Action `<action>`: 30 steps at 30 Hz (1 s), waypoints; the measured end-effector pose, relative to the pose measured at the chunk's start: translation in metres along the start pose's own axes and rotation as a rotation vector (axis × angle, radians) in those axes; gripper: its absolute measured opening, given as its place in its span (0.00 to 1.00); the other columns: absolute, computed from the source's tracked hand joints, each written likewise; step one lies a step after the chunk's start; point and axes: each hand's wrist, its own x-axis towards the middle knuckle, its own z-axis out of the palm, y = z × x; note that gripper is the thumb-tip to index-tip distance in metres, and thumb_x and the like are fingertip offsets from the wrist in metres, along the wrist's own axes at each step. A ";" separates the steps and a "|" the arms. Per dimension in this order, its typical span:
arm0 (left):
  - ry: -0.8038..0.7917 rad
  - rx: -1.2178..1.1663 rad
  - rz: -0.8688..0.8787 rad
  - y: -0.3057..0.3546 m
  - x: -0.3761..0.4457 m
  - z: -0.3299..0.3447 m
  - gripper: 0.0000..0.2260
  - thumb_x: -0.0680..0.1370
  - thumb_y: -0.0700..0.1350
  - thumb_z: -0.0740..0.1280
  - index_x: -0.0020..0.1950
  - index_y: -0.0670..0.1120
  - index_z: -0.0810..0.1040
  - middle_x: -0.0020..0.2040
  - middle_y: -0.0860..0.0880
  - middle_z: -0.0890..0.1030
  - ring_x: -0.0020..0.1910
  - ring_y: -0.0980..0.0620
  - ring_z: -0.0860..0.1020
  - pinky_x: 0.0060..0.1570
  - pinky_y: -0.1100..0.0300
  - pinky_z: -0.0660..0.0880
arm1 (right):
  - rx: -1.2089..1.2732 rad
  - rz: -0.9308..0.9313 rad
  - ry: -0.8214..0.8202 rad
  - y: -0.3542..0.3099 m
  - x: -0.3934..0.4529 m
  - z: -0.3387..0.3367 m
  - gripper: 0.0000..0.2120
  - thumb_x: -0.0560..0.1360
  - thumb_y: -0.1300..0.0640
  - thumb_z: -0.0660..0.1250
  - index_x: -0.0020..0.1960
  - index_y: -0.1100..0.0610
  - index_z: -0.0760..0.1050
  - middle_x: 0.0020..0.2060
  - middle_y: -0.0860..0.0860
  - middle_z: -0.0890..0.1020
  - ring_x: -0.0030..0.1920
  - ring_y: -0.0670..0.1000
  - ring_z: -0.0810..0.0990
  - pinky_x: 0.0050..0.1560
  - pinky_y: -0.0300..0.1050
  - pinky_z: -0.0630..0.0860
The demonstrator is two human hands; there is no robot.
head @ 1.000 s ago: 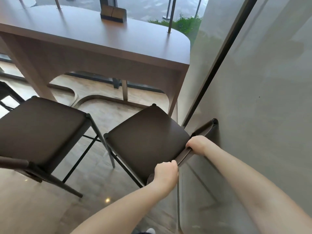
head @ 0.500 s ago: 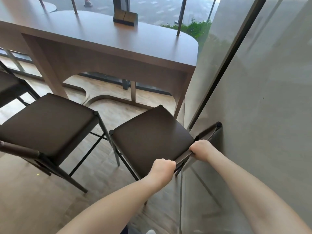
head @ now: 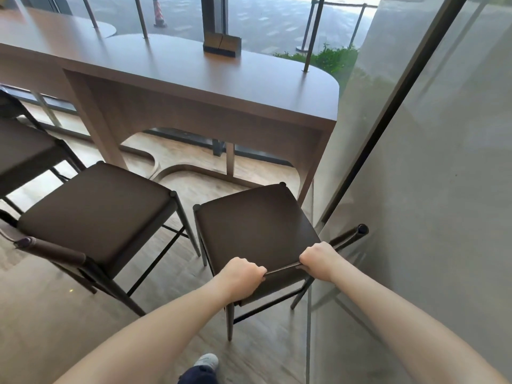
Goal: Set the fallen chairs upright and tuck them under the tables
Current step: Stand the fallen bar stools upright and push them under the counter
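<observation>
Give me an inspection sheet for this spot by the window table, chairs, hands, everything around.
Surface: wooden table, small wooden stand on it.
Job's things: held chair upright, not yet under the table; second chair upright beside it.
Clutter: nothing seen.
Grip: left hand and right hand both grip the held chair's backrest.
Cables: nothing seen.
Surroundings: glass wall close on the right; window ahead.
</observation>
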 end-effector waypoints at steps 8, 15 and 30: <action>-0.016 0.073 0.066 -0.054 -0.009 0.001 0.15 0.84 0.51 0.50 0.59 0.46 0.73 0.50 0.44 0.83 0.49 0.39 0.81 0.43 0.54 0.71 | 0.035 -0.003 0.026 -0.028 0.017 -0.023 0.17 0.83 0.51 0.54 0.56 0.58 0.78 0.54 0.56 0.82 0.55 0.60 0.80 0.51 0.47 0.73; -0.027 0.102 0.118 -0.085 -0.008 0.006 0.15 0.84 0.53 0.50 0.58 0.47 0.73 0.49 0.46 0.83 0.47 0.40 0.81 0.41 0.55 0.70 | 0.107 0.031 0.017 -0.042 0.032 -0.031 0.13 0.81 0.54 0.57 0.54 0.57 0.79 0.50 0.54 0.83 0.52 0.60 0.81 0.49 0.47 0.73; -0.083 0.134 0.216 -0.174 -0.008 0.006 0.17 0.84 0.55 0.50 0.65 0.51 0.72 0.49 0.47 0.82 0.47 0.44 0.80 0.44 0.55 0.72 | 0.158 0.047 0.017 -0.079 0.085 -0.062 0.10 0.81 0.57 0.59 0.52 0.58 0.79 0.48 0.55 0.83 0.48 0.59 0.81 0.42 0.45 0.67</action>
